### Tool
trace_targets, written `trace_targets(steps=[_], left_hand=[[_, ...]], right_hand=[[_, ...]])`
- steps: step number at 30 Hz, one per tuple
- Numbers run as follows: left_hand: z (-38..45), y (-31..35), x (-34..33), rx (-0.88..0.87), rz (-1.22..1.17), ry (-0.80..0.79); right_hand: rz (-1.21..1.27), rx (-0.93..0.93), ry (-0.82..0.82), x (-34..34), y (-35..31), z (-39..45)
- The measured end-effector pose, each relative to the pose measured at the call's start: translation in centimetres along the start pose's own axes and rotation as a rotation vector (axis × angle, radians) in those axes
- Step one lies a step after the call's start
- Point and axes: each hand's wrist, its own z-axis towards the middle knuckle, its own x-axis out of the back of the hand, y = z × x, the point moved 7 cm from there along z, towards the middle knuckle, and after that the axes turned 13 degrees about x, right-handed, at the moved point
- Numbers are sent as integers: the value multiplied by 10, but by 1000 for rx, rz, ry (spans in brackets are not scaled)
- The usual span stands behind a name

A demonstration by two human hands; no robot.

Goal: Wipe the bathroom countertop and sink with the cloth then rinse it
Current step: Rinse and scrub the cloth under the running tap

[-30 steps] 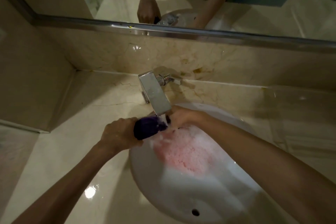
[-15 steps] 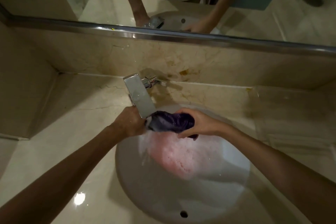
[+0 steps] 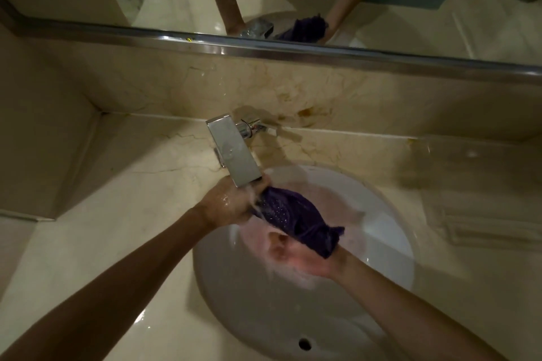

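A dark purple cloth (image 3: pixel 296 218) stretches between both hands over the white round sink (image 3: pixel 390 231). My left hand (image 3: pixel 228 204) grips its upper end right under the chrome faucet (image 3: pixel 233 152). Water runs from the spout onto the cloth and that hand. My right hand (image 3: pixel 302 258) lies palm up beneath the cloth's lower end, fingers curled on it. Pinkish foamy water sits in the basin under the hands. The beige marble countertop (image 3: pixel 123 214) surrounds the sink.
A mirror with a chrome rail (image 3: pixel 293 51) runs along the back wall and reflects both arms and the cloth. Brown stains (image 3: pixel 306 111) mark the backsplash behind the faucet. A side wall rises at the left. The overflow hole (image 3: pixel 305 343) is at the sink's near rim.
The cloth has been pulled out longer between the hands. My right hand dropped lower and turned palm up. The left hand stayed under the spout.
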Motion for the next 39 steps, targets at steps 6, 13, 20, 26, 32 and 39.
trace_targets(steps=[6,13,20,26,32,39], left_hand=[[-9,1,23,-188,281,114],[-40,6,19,-328,336,128],[-52,30,-12,583,191,-187],[-86,56,-64,1082,-890,-473],[-101,146,-88,1071,-2150,-699],[-108,99,-71,1212,-1809,-632]], right_hand=[[176,-262,-404,-50,21,-2],[-969,-335,-195,-36,-20,-15],[-2464,110,-154,-63,-75,9],[-2719,413,-699,-66,-62,13],[-2661,624,-1039,-68,-56,11],[-2638,443,-733,-57,-53,48]])
